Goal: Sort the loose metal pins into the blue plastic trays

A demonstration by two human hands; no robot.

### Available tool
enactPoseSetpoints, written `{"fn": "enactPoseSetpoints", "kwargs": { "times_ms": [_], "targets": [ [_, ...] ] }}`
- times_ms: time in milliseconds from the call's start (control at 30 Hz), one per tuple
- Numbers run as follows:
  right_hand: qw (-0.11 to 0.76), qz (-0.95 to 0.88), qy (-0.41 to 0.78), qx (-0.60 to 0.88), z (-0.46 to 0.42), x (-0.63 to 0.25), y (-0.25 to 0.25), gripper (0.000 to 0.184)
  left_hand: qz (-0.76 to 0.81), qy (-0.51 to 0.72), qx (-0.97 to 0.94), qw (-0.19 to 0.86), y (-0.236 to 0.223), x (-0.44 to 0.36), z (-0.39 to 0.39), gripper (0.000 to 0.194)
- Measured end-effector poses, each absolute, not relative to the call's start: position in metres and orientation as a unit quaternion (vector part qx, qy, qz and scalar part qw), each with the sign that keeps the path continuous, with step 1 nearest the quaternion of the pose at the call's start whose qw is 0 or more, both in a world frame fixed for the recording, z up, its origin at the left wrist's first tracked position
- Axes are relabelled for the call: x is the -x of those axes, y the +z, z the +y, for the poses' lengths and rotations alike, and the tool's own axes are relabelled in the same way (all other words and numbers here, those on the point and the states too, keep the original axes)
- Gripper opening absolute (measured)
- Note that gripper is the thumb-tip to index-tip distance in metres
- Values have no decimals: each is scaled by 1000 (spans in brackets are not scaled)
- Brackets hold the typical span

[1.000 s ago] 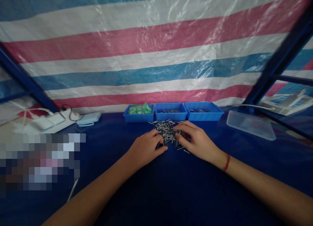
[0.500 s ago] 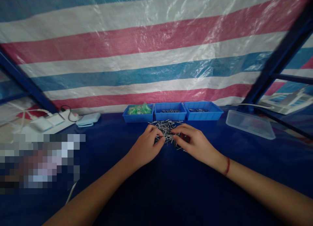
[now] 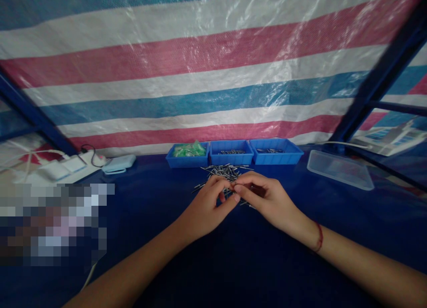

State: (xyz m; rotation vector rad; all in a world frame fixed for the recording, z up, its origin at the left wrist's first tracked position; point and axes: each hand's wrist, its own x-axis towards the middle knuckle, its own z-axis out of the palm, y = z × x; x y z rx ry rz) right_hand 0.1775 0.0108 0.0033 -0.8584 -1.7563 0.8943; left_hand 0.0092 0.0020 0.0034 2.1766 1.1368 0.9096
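A loose pile of thin metal pins (image 3: pixel 223 170), silver and dark, lies on the dark blue tabletop in front of me. My left hand (image 3: pixel 210 206) reaches over the near side of the pile, its fingers curled and thumb bent in towards them. From the other side comes my right hand (image 3: pixel 267 194), thumb and forefinger pinched together. The fingertips of both hands meet over the pile. Whatever they hold is too small and too covered to make out. Part of the pile is hidden beneath the hands.
Behind the pile stand three blue bins: the left bin (image 3: pixel 187 162) holds a green plastic bag (image 3: pixel 189 149), the middle bin (image 3: pixel 231 159) and right bin (image 3: pixel 279 158) hold pins. A clear plastic lid (image 3: pixel 340 170) lies right. A power strip (image 3: pixel 63 169) and light-blue case (image 3: pixel 118 164) lie left.
My left hand has moved right, and its fingertips have come to those of my right hand. My right thumb and forefinger, apart before, have closed into a pinch.
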Motion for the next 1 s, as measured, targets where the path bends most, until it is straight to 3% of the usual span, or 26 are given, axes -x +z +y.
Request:
{"fn": "enactPoseSetpoints", "kwargs": {
  "times_ms": [367, 633, 1000],
  "targets": [
    [488, -714, 366, 344, 8, -178, 4, 13, 417, 336, -793, 292, 3, -11, 2, 15],
    [488, -768, 278, 309, 7, -181, 7, 10, 421, 356, -776, 306, 5, -13, 3, 16],
    [486, -766, 231, 351, 9, -184, 6, 9, 425, 449, -761, 197, 5, -9, 3, 5]
  ]
}}
